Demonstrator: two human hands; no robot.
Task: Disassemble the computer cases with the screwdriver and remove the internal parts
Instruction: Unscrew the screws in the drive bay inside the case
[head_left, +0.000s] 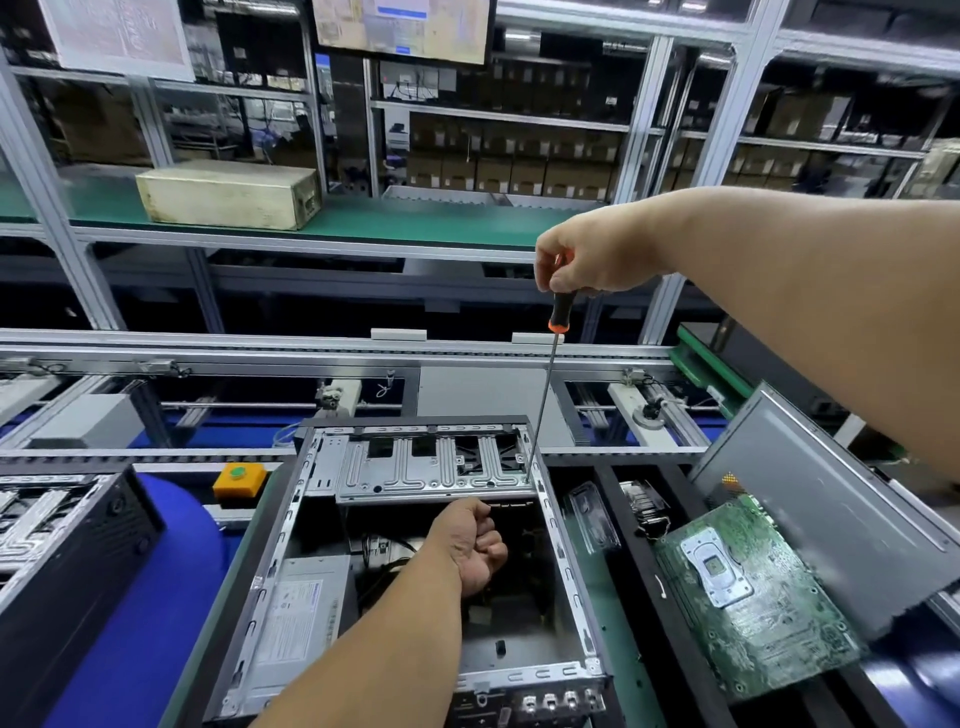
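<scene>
An open computer case (291, 525) lies on the bench in front of me. A silver drive cage (431, 467) spans its far end and a grey power supply (301, 618) sits at its left. My right hand (592, 260) grips the orange and black handle of a long screwdriver (543, 395). The screwdriver tip rests at the cage's right end. My left hand (475, 540) reaches inside the case just under the cage edge, fingers curled; what it holds is hidden.
A removed green motherboard (753, 587) lies to the right beside a grey side panel (831, 509). A second black case (67, 540) stands at the left, next to an orange box with a green button (238, 479). A conveyor frame (311, 353) runs behind.
</scene>
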